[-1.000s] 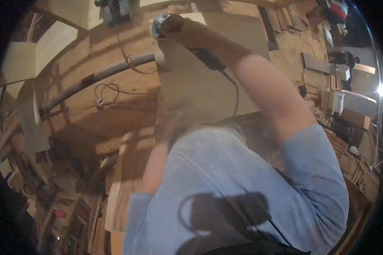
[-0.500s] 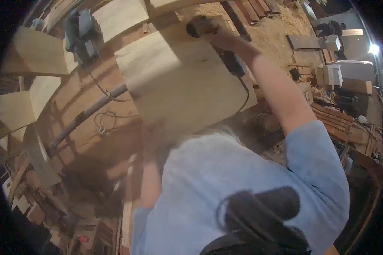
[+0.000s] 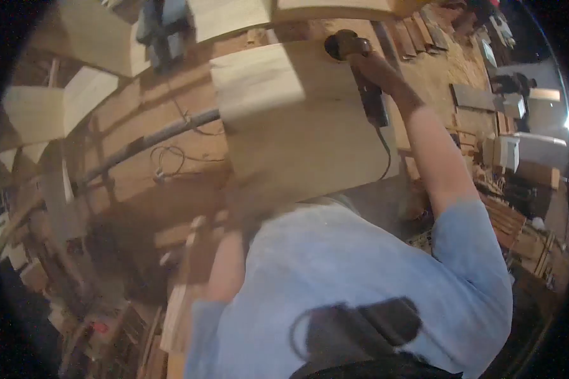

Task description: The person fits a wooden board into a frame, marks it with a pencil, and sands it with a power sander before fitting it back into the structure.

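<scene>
Since a moment ago the right hand (image 3: 367, 58) has carried the power sander (image 3: 360, 76) from the board's left far corner over to its far right edge, and the whole bench has swung a little in view. Fingers of that hand are wrapped tight round the sander's dark body, its round head (image 3: 338, 44) sitting on the top right corner of the pale wooden board (image 3: 297, 120). A black cord (image 3: 385, 151) trails from the tool's tail down along the forearm and off the board's near right edge.

The left hand (image 3: 250, 192) is at the board's near left corner, but it is smeared by motion blur and I cannot tell whether its fingers are spread or gripping.

Out beyond the board, a grey hose (image 3: 152, 139) runs slantwise across the sawdust-covered bench, with a loop of thin cable (image 3: 167, 161) just beside it. A blue-grey power tool (image 3: 164, 25) rests at the far edge, between more pale boards (image 3: 38, 110). Stacked timber and boxes (image 3: 502, 151) crowd the right side, well apart from the work.
</scene>
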A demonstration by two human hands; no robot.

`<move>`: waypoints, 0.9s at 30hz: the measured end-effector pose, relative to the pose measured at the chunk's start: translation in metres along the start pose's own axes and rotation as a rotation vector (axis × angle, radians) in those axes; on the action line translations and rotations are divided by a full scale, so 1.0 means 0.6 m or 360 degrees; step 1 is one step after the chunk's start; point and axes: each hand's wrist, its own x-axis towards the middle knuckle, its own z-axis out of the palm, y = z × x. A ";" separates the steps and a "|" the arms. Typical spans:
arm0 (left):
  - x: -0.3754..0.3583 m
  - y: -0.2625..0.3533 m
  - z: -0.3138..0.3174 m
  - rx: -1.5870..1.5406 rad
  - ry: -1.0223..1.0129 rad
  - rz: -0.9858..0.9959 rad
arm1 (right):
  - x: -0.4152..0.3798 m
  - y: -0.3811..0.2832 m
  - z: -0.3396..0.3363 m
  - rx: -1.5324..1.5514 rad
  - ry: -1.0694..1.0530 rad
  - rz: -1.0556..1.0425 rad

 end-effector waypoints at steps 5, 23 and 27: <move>-0.002 0.053 -0.033 -0.1003 -0.0225 -0.0733 | 0.024 -0.088 0.145 0.0032 -0.0349 -0.0755; 0.047 -0.053 0.065 -0.0885 0.0205 -0.0074 | 0.021 -0.239 0.262 -0.0113 -0.0438 -0.0767; 0.059 -0.062 0.072 -0.0862 0.0081 -0.0066 | 0.065 -0.177 0.242 -0.0087 -0.0441 -0.0733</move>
